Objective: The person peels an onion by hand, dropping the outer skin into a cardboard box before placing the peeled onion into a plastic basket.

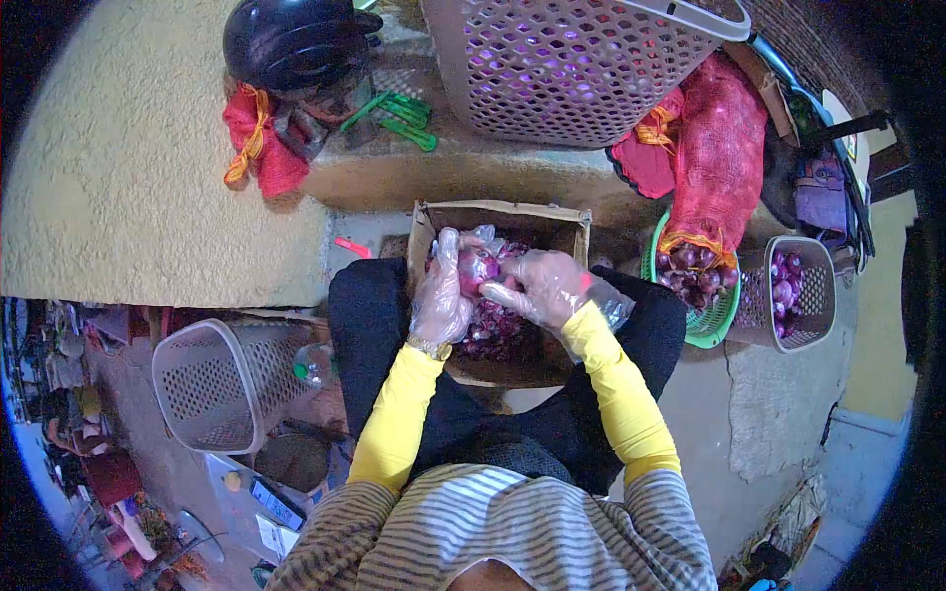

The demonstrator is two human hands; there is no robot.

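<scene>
A red onion (477, 272) is held over the cardboard box (581, 241) between my legs. My left hand (443, 294), in a clear plastic glove, is closed round the onion. My right hand (548, 287), gloved the same way, has its fingers closed against the onion's right side. A small red patch shows at the heel of that palm; what the fingers hold is hidden. Beneath both hands, purple onion skins (493, 335) lie in the box.
At right, a red mesh sack (724, 148) spills onions into a green basket (647, 264), beside a basket of onions (785, 286). A large basket (552, 74) and black helmet (286, 44) sit on the ledge. Left is another basket (258, 394).
</scene>
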